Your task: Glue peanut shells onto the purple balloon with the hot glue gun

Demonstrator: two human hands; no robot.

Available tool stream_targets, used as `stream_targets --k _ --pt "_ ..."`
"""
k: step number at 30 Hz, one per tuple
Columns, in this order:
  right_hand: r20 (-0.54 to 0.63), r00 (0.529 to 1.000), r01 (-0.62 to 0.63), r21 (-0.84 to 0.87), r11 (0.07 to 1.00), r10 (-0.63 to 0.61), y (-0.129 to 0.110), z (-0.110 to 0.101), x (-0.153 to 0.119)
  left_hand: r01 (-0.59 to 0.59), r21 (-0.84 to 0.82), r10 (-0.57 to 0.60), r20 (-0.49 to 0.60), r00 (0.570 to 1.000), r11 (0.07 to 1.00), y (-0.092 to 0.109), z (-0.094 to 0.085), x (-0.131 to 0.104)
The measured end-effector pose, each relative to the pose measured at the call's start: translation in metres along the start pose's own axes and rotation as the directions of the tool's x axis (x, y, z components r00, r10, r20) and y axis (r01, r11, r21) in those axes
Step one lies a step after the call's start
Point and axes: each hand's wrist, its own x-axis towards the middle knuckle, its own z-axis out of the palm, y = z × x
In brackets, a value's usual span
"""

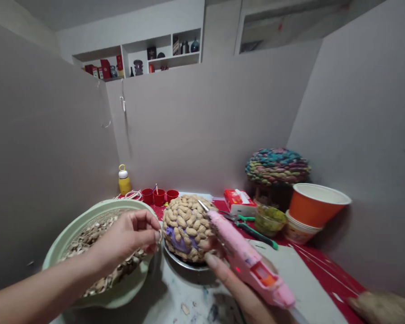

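In the head view, a big green tub (111, 300) full of shells (87, 236) sits on the left, with the left arm reaching across it. Behind stand a yellow bottle (124, 185) and red cups (159, 198). To the right are a tissue box (239, 208), pliers (263, 237), a clear bowl (270, 220), an orange tub (308, 204) and a puffy, colourful tree (277, 166). The pink glue gun (245, 249) stands in the way of the ball's right side.

Most of the right hand (238, 290) is hidden under the gun, but its fingers are wrapped around it. The left hand (130, 236) has its finger and thumb pinched together beside the ball; a tan bit (160, 235) peeks out, too small to name. A brown, fuzzy thing (384, 307) is cut off at bottom right.

The peanut-covered ball (185, 216) sits in a metal dish (189, 266) in the middle, with a purple patch (182, 243) facing the person. It is round. The gun is long and slants, its tip up, left and away. I can't tell if the tip touches the ball.
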Motion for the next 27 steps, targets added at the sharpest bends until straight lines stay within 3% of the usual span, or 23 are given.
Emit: stream_targets --k 4,8,12,16,19,23,27 --pt "0.042 0.998 0.043 -0.029 0.999 -0.042 0.002 0.011 -0.006 -0.021 -0.082 0.024 0.034 0.999 0.996 -0.015 0.043 -0.015" --pt "0.132 0.984 0.130 -0.065 0.989 -0.121 0.009 0.015 -0.006 -0.073 -0.109 0.070 -0.027 0.997 0.991 -0.033 0.061 -0.023" --pt "0.083 0.996 0.054 -0.113 0.992 -0.044 0.002 0.014 -0.006 -0.122 -0.174 0.112 -0.063 0.992 0.977 -0.035 0.065 -0.025" --pt "0.027 0.998 -0.050 -0.066 0.997 0.052 -0.012 0.011 -0.004 -0.148 -0.227 0.146 -0.024 0.989 0.963 -0.031 0.064 -0.027" --pt "0.119 0.988 -0.095 -0.020 0.995 0.097 -0.015 0.008 0.000 -0.150 -0.252 0.160 0.020 0.987 0.956 -0.036 0.062 -0.028" --pt "0.233 0.966 -0.122 0.035 0.992 0.111 -0.012 0.005 0.003 -0.155 -0.283 0.161 -0.003 0.987 0.947 -0.045 0.062 -0.025" --pt "0.200 0.973 -0.105 -0.051 0.993 0.113 -0.013 0.005 0.001 -0.118 -0.315 0.143 0.055 0.988 0.942 -0.049 0.066 -0.022"
